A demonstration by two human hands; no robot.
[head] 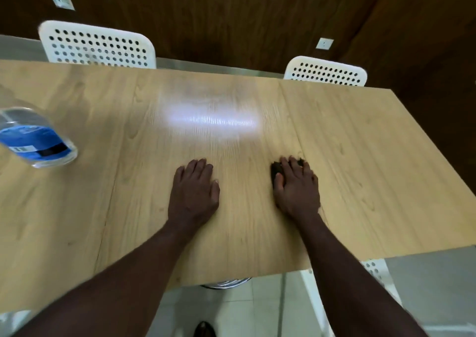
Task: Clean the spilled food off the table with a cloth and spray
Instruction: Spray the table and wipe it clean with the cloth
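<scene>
**Both hands down on the tabletop, cloth under the right**

- Right hand [296,187]: palm down, fingers fairly straight and slightly spread, pressing a dark cloth [276,168] flat onto the table [360,143]. Only the cloth's edges show, beyond the fingertips and beside the thumb. No pinch visible.
- Left hand [194,192]: just beside it, apart from the cloth, lying flat on bare wood with fingers relaxed and close together, holding nothing.
- Cloth sits right of centre, close to a seam between two tabletop panels.
- Clear bottle [38,141] with a blue label stands well apart at the left edge, blurred; its top is cut off by the frame.
- Bright patch of glare [211,120] on the wood beyond the hands.
- Two white perforated chairs at the far side: left chair [98,45], right chair [325,72]. Part of a third chair [376,267] shows under the near edge.
</scene>
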